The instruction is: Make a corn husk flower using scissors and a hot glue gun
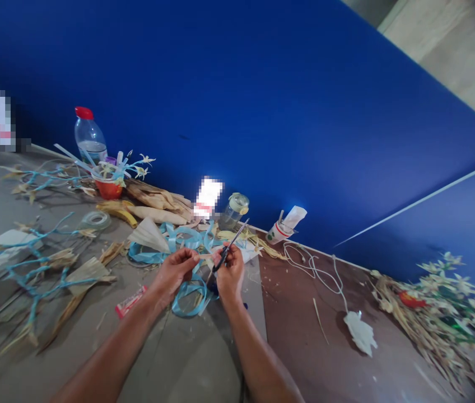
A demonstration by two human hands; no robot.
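My right hand (229, 273) is closed round a pair of scissors (229, 246) whose blades point up and to the right. My left hand (176, 268) pinches a thin pale strip (204, 256) that runs across to the scissor blades. Both hands hover over a tangle of light-blue ribbon (178, 240) on the grey table (187, 358). A cream cone of dried husk (150, 235) lies just left of the ribbon.
A red-capped water bottle (89, 137), an orange cup of husk flowers (109, 182), corn husks (157, 204), a small jar (234, 210) and a paper cup (282, 226) line the blue wall. Blue-wrapped stems (36, 268) lie left, a white cord (325, 280) and dried flowers (434, 302) right.
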